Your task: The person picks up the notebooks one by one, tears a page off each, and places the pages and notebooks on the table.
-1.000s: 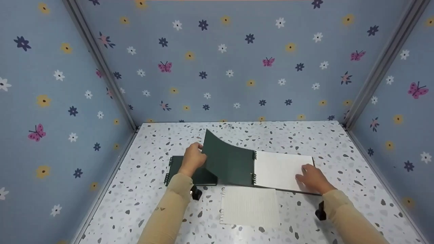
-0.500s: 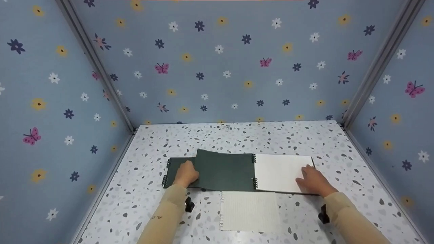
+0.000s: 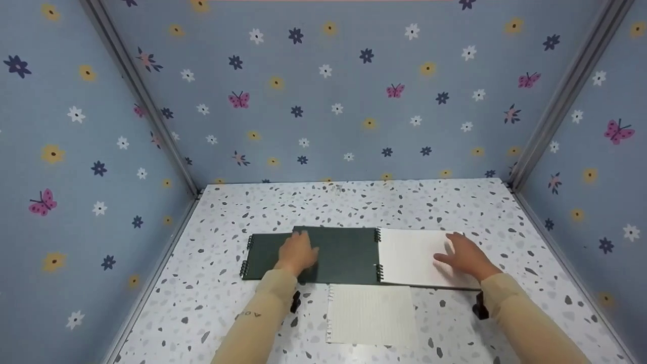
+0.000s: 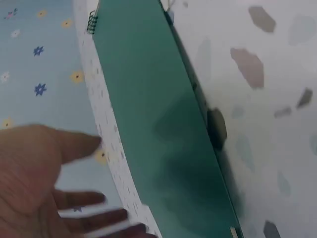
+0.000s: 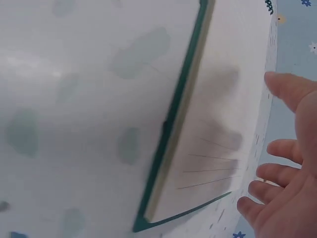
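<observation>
A spiral notebook lies open, its dark green cover [image 3: 349,255] folded out to the left and its white page [image 3: 409,255] to the right. The cover's left part overlaps a second green spiral notebook [image 3: 265,255]. Over that overlap hovers my left hand [image 3: 298,253], fingers loose and holding nothing; in the left wrist view its thumb and fingers [image 4: 81,146] are spread apart. My right hand [image 3: 467,257] hangs above the page's right side, thumb and fingers [image 5: 277,173] parted, with nothing between them. Their shadows fall on the cover and the page.
A loose lined sheet [image 3: 371,314] with a torn, ragged left edge lies in front of the open notebook. The speckled tabletop [image 3: 202,303] is bounded by flower-patterned walls [image 3: 349,91] at the back and both sides.
The green cover, earlier raised in my left hand, has come down flat over the left notebook. My left hand has let go and moved right; my right hand has lifted off the page.
</observation>
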`<state>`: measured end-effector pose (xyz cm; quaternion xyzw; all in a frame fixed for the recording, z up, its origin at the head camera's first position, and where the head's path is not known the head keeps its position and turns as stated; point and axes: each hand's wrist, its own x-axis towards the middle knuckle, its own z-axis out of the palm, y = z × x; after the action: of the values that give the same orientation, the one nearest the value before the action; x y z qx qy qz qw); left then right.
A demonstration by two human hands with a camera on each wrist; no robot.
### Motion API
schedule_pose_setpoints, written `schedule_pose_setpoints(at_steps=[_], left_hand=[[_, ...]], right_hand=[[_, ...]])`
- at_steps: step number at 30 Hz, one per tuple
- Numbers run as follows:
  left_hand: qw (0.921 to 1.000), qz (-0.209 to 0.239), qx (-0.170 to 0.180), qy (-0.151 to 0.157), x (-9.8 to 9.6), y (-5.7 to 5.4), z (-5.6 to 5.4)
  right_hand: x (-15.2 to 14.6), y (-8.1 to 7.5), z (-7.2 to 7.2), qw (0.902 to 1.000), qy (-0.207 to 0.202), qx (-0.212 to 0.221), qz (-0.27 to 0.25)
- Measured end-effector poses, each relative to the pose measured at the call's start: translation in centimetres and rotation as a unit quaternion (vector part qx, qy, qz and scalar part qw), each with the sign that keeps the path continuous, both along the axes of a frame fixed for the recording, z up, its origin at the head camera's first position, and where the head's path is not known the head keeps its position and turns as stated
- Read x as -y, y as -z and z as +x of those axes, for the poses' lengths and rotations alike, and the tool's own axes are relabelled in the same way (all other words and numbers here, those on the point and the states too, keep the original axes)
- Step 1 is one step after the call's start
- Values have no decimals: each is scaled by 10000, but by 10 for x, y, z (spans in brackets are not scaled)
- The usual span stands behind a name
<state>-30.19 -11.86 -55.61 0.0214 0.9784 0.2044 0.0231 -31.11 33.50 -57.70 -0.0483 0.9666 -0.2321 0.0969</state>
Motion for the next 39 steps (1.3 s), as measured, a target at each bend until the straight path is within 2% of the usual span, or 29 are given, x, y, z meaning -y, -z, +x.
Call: schedule_pose_setpoints(at_steps=[3, 6, 10, 18, 23, 27, 39], left_hand=[[9976, -19, 54, 689, -19, 8, -5], [9915, -314, 132, 1254, -38, 15, -7], [9838, -708, 217, 1633, -59, 27, -9], [9763, -1232, 242, 1760, -80, 40, -11], [9742, -1337, 317, 1793, -85, 48, -14], [9741, -1398, 365, 1741, -87, 55, -18], [9730, -1463, 389, 1744, -90, 52, -15]], right_hand=[[6, -4, -9, 10000, 46, 70, -24], [11, -4, -17, 9998, 134, 170, 47], [13, 1, -23, 9991, 200, 288, 251], [9, 16, -24, 9976, 345, 374, 478], [6, 23, -20, 9965, 440, 566, 423], [7, 24, -19, 9969, 365, 493, 496], [9, 22, -19, 9951, 220, 465, 850]])
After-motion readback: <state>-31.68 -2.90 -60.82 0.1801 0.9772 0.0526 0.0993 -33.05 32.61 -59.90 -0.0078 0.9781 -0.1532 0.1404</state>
